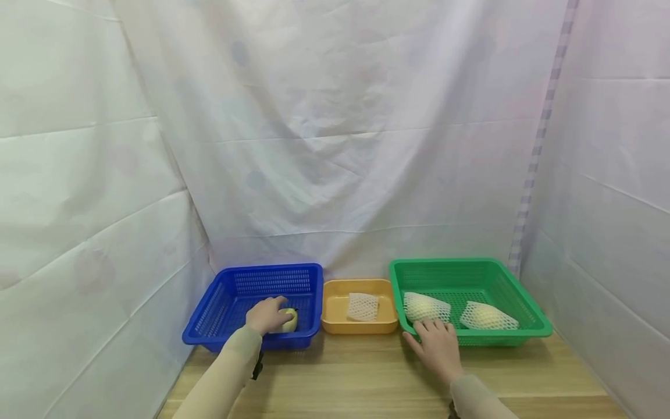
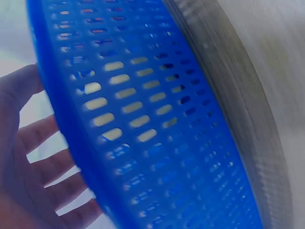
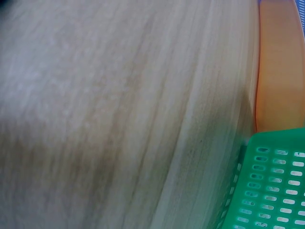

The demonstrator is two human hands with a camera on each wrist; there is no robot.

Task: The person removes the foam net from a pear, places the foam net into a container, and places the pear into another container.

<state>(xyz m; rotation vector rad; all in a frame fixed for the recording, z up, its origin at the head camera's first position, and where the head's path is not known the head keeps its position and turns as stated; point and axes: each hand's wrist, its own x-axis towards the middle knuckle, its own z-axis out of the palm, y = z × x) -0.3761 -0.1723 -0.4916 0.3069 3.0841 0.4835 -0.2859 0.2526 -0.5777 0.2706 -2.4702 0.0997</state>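
Note:
In the head view my left hand (image 1: 268, 316) reaches over the front rim of the blue basket (image 1: 225, 336), beside a pale yellow-green round fruit (image 1: 290, 321). The left wrist view shows that hand's fingers (image 2: 52, 167) spread apart behind the basket wall, with pale patches of the fruit showing through the slots. Whether the hand touches the fruit is unclear. My right hand (image 1: 435, 351) rests at the front rim of the green basket (image 1: 502, 333), fingertips by a fruit in a white foam net (image 1: 426, 307). A second netted fruit (image 1: 488, 316) lies to its right.
Between the baskets stands a yellow-orange tray (image 1: 361, 329) holding a flat white foam net (image 1: 363, 306). All three containers stand on a wooden table (image 1: 356, 372). White cloth (image 1: 335, 174) hangs behind and on both sides.

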